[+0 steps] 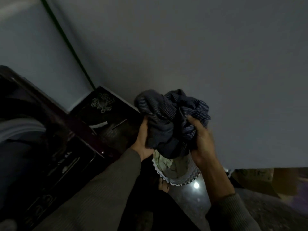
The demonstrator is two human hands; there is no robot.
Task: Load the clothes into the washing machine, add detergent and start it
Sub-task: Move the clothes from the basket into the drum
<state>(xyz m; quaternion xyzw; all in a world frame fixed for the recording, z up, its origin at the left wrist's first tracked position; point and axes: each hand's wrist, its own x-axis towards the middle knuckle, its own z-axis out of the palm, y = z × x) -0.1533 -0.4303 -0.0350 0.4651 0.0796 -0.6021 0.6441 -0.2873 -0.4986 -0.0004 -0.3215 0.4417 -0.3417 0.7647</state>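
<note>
A bundle of dark blue striped clothes (171, 117) is held up in front of the grey wall. My left hand (144, 139) grips its left side and my right hand (201, 140) grips its right side. Directly below the bundle stands a white laundry basket (188, 175) with a zigzag pattern, with pale green cloth (162, 161) still inside. The dark maroon top-loading washing machine (70, 124) fills the left of the view; its tub opening (20, 130) shows at the far left and its control panel (50, 185) lies along the near edge.
A grey wall (200, 55) rises behind the basket. A green cord (66, 44) runs down the corner. The floor (191, 197) is dark and shiny with a light reflection. A cardboard box (266, 180) stands at the right. A bare foot (164, 185) is beside the basket.
</note>
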